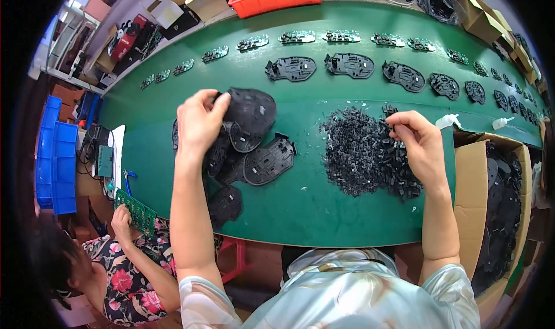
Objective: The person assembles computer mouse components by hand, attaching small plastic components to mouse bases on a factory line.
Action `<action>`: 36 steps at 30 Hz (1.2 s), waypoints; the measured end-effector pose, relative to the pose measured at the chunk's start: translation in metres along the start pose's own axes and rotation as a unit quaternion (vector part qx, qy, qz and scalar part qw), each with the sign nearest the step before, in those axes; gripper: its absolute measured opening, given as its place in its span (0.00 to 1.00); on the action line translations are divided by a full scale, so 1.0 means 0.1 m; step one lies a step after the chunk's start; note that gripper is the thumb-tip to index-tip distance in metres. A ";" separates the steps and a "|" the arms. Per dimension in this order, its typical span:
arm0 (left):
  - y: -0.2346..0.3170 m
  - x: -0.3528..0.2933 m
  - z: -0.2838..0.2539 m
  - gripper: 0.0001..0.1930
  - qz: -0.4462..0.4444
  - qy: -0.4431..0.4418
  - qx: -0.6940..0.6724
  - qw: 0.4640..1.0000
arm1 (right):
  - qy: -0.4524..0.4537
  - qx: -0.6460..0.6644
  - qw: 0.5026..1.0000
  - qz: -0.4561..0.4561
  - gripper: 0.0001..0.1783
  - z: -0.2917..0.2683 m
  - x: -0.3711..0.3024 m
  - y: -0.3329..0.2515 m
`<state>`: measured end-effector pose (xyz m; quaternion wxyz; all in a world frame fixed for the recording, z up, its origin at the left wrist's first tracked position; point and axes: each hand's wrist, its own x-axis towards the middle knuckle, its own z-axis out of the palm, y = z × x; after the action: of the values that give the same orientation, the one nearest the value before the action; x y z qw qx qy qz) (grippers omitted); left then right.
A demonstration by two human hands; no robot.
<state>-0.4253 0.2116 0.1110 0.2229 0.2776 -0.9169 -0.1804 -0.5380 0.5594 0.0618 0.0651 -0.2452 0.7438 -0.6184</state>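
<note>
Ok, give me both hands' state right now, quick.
Left hand: closed on the edge of a black shell.
Right hand: fingers curled at the pile of small black parts; whether it holds one cannot be told.

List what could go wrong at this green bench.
The loose pile of small black parts might scatter if the right hand sweeps through it. The black shell in the left hand could slip onto the overlapping shells. The white bottle near the right hand could get bumped.
</note>
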 end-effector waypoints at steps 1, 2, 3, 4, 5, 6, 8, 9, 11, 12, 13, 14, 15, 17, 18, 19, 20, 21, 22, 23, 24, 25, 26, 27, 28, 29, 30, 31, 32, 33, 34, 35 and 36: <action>-0.03 0.18 0.00 0.20 -0.011 0.002 0.031 0.999 | 0.003 0.001 1.000 -0.002 0.08 -0.01 -0.01 0.00; -0.10 0.35 0.04 0.20 -0.023 0.002 0.049 0.999 | 0.002 0.030 0.999 0.010 0.08 -0.02 -0.02 0.00; -0.22 0.50 0.07 0.21 -0.039 0.004 0.070 0.997 | -0.002 0.062 0.998 0.021 0.08 -0.01 -0.03 0.00; -0.33 0.66 0.15 0.21 -0.036 0.004 0.068 0.997 | -0.013 0.079 0.996 0.028 0.07 -0.03 -0.03 0.02; -0.43 0.81 0.20 0.21 -0.049 -0.006 0.104 0.993 | -0.012 0.080 0.996 0.025 0.07 -0.05 -0.03 0.01; -0.50 0.93 0.28 0.21 -0.060 -0.019 0.136 0.989 | -0.020 0.104 0.993 0.049 0.06 -0.09 -0.03 0.00; -0.60 1.10 0.44 0.22 -0.080 -0.032 0.166 0.982 | -0.034 0.138 0.987 0.080 0.06 -0.14 -0.02 0.03; -0.62 1.16 0.52 0.22 -0.100 -0.046 0.195 0.975 | -0.029 0.136 0.987 0.082 0.06 -0.16 -0.02 0.05; -0.70 1.23 0.63 0.22 -0.089 -0.059 0.217 0.970 | -0.046 0.154 0.984 0.081 0.07 -0.21 0.00 0.08; -0.81 1.26 0.68 0.22 -0.105 -0.065 0.217 0.968 | -0.043 0.153 0.984 0.085 0.07 -0.20 0.01 0.10; -0.84 1.29 0.72 0.22 -0.118 -0.070 0.216 0.967 | -0.040 0.168 0.982 0.083 0.07 -0.19 0.02 0.09; -0.88 1.30 0.74 0.22 -0.117 -0.074 0.213 0.967 | -0.037 0.183 0.979 0.080 0.07 -0.19 0.03 0.08; -0.88 1.29 0.77 0.22 -0.114 -0.077 0.212 0.968 | -0.033 0.182 0.979 0.082 0.07 -0.19 0.03 0.08; -0.89 1.26 0.82 0.22 -0.108 -0.063 0.195 0.973 | -0.015 0.205 0.975 0.086 0.07 -0.20 0.03 0.09; -0.86 1.25 0.81 0.23 -0.112 -0.066 0.192 0.973 | -0.015 0.206 0.975 0.087 0.07 -0.20 0.03 0.09; -0.85 1.24 0.80 0.23 -0.113 -0.066 0.193 0.973 | -0.015 0.212 0.973 0.088 0.08 -0.19 0.03 0.10; -0.84 1.22 0.78 0.23 -0.119 -0.063 0.187 0.973 | -0.015 0.219 0.972 0.088 0.08 -0.18 0.03 0.11; -0.80 1.20 0.75 0.24 -0.126 -0.060 0.181 0.974 | -0.016 0.219 0.972 0.087 0.08 -0.18 0.02 0.11; -0.76 1.18 0.72 0.24 -0.127 -0.059 0.181 0.974 | -0.013 0.213 0.973 0.092 0.09 -0.17 0.02 0.11; -0.72 1.13 0.67 0.24 -0.122 -0.055 0.183 0.974 | -0.010 0.207 0.974 0.097 0.09 -0.16 0.02 0.10; -0.65 1.07 0.62 0.25 -0.116 -0.052 0.185 0.974 | -0.011 0.206 0.974 0.096 0.09 -0.16 0.01 0.10; -0.59 0.99 0.56 0.25 -0.115 -0.052 0.185 0.975 | 0.000 0.201 0.975 0.090 0.08 -0.16 0.00 0.09; -0.55 0.84 0.46 0.22 -0.027 -0.004 0.171 0.985 | 0.010 0.196 0.977 0.085 0.08 -0.15 0.00 0.08; -0.47 0.65 0.38 0.20 0.061 0.041 0.154 0.985 | 0.012 0.193 0.977 0.087 0.08 -0.12 -0.01 0.06; -0.26 0.38 0.33 0.17 0.064 0.035 0.101 0.992 | 0.006 0.206 0.973 0.099 0.08 -0.10 0.00 0.08; -0.03 0.07 0.25 0.14 0.064 0.036 0.053 0.996 | -0.005 0.224 0.969 0.106 0.08 -0.08 0.02 0.10; 0.11 -0.21 0.25 0.12 0.080 0.027 0.008 0.996 | -0.005 0.218 0.970 0.104 0.08 -0.10 0.02 0.10; 0.20 -0.48 0.25 0.11 0.092 0.020 -0.033 0.995 | -0.006 0.217 0.970 0.105 0.08 -0.10 0.01 0.12; 0.21 -0.71 0.28 0.10 0.145 0.037 -0.043 0.988 | 0.001 0.212 0.973 0.087 0.08 -0.09 0.01 0.13; 0.19 -0.94 0.32 0.11 0.194 0.055 -0.050 0.978 | 0.005 0.210 0.975 0.068 0.09 -0.05 0.01 0.13; 0.19 -1.15 0.38 0.11 0.193 0.049 -0.048 0.979 | 0.004 0.208 0.976 0.057 0.09 -0.03 0.01 0.11; 0.22 -1.32 0.45 0.11 0.192 0.044 -0.046 0.979 | -0.005 0.209 0.976 0.055 0.09 0.00 0.02 0.09; 0.26 -1.46 0.48 0.12 0.197 0.044 -0.047 0.978 | -0.004 0.195 0.980 0.049 0.09 0.04 0.03 0.05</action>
<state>-0.3518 0.3280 0.0378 0.3074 0.0885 -0.9332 -0.1638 -0.5410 0.5553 0.0564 0.1448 -0.1934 0.6200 -0.7464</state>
